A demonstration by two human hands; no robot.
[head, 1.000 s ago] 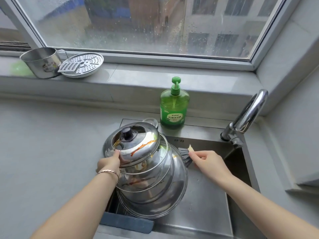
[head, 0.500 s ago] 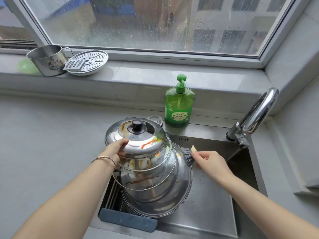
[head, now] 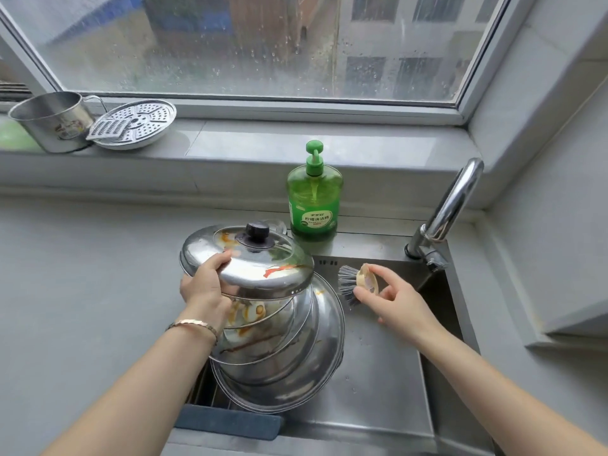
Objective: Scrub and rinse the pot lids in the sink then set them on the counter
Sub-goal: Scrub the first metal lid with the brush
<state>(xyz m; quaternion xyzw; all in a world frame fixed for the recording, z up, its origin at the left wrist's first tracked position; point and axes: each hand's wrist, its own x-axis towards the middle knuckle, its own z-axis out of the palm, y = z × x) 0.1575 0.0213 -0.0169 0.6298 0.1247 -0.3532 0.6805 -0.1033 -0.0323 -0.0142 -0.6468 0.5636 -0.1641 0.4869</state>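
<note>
The domed top lid [head: 250, 258] has come up off the pile since a moment ago, and the scrub brush [head: 348, 284] has drawn back from it. The left hand [head: 204, 287] has its grip closed on that lid's near rim, holding it tilted above the stack of steel lids [head: 296, 357], which leans in the left of the sink [head: 378, 390], smeared orange. The right hand [head: 394, 301] pinches the brush's pale handle, bristles just clear of the stack. Behind, a green dish soap bottle [head: 314, 202] stands near the faucet [head: 450, 209]. A steel mug [head: 52, 121] and perforated steamer plate [head: 138, 125] sit on the windowsill [head: 296, 143]; the grey surface [head: 82, 274] lies left.
</note>
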